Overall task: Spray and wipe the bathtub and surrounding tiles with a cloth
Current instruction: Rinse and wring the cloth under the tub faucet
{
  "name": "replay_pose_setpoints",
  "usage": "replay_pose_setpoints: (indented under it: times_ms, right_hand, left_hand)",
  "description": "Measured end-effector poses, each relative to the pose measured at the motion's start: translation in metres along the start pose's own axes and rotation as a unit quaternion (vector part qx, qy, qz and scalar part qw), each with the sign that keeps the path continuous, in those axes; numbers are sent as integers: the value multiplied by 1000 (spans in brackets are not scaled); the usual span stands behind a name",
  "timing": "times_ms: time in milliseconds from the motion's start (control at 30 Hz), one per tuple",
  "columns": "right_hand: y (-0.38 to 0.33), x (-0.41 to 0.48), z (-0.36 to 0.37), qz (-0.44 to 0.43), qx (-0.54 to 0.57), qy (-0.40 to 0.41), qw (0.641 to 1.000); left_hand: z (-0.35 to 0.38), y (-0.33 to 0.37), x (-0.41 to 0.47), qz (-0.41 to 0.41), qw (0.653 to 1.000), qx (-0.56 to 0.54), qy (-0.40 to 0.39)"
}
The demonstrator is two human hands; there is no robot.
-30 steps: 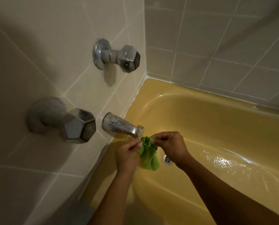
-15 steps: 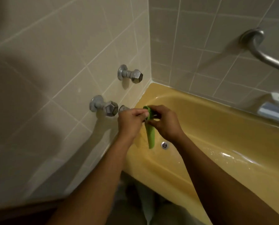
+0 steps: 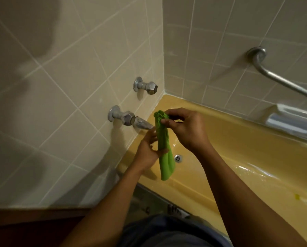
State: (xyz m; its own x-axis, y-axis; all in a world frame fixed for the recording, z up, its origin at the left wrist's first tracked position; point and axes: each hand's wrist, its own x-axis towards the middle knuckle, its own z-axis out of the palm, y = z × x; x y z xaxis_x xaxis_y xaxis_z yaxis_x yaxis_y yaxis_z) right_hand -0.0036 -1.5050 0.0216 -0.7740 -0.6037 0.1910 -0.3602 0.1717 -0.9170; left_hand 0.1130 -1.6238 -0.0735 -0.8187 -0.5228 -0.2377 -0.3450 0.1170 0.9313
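Note:
A green cloth (image 3: 164, 152) hangs in a long bunched strip over the near end of the yellow bathtub (image 3: 238, 157). My right hand (image 3: 186, 129) pinches its top end, just in front of the tub spout (image 3: 142, 124). My left hand (image 3: 147, 150) wraps its fingers round the middle of the strip, lower down. The cloth's bottom end dangles free above the tub's rim. Beige wall tiles (image 3: 69, 97) surround the tub on the left and behind. No spray bottle is in view.
Two chrome tap handles (image 3: 127, 117) (image 3: 147, 87) stick out of the left wall above the spout. The drain (image 3: 177, 157) lies in the wet tub floor. A metal grab bar (image 3: 277, 77) and a soap dish (image 3: 292, 120) are on the back wall.
The view has pulled back and up from the taps. The cloth went from a small bunch to a long hanging strip; my left hand slid down to its middle while the right lifted its top.

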Motion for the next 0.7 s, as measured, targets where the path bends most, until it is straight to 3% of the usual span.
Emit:
replay_pose_setpoints:
  times_ms: [200,433,567,700]
  right_hand:
    - [-44,4,-39,35,126,86,988]
    - [4,1,-71,112,68,170,977]
    - [57,-3,-28,173,56,117,976]
    - [69,-7,31,240,188,23,952]
  left_hand:
    - [8,-27,7,-62,994,57,-62]
    - [-36,4,27,-52,998,12,-41]
    - [-46,27,37,-80,992,-90,-38]
    - [-42,48,42,-132,952,-273,-41]
